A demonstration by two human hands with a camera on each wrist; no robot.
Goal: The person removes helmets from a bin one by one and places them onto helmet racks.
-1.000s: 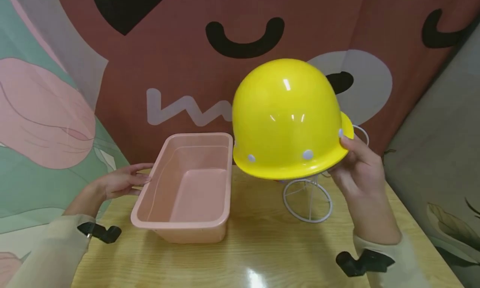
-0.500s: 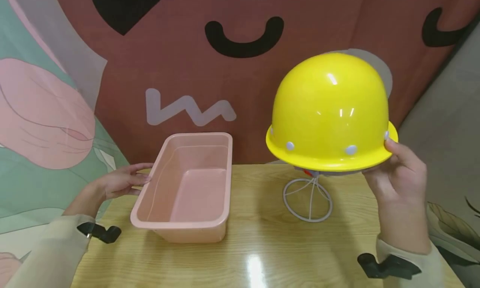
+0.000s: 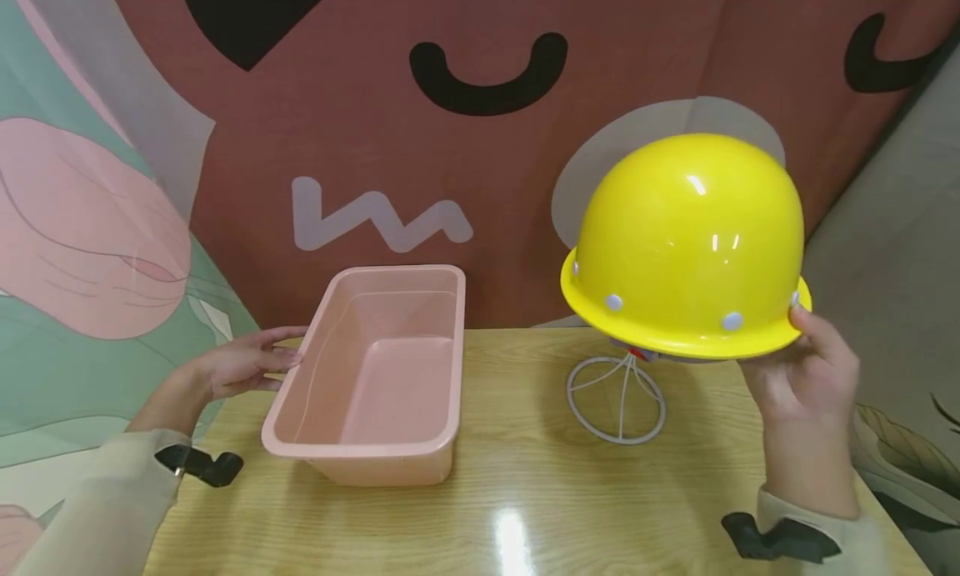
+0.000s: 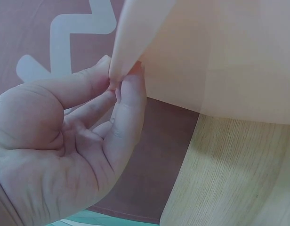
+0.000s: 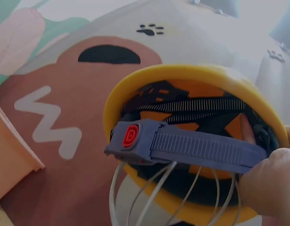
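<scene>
- Our right hand (image 3: 802, 376) curls its fingers under the brim of the yellow helmet (image 3: 686, 247), held above the white wire stand (image 3: 617, 397); fingertips hidden inside.
- Our left hand (image 3: 236, 363) rests straight fingers against the pink tub (image 3: 375, 376) corner.
- Both stand on the wooden table (image 3: 525, 493), before a printed backdrop (image 3: 487, 142); bare wood lies between tub and stand.

Wooden table (image 3: 525, 493); pink tub (image 3: 375, 376); wire stand (image 3: 617, 397).
</scene>
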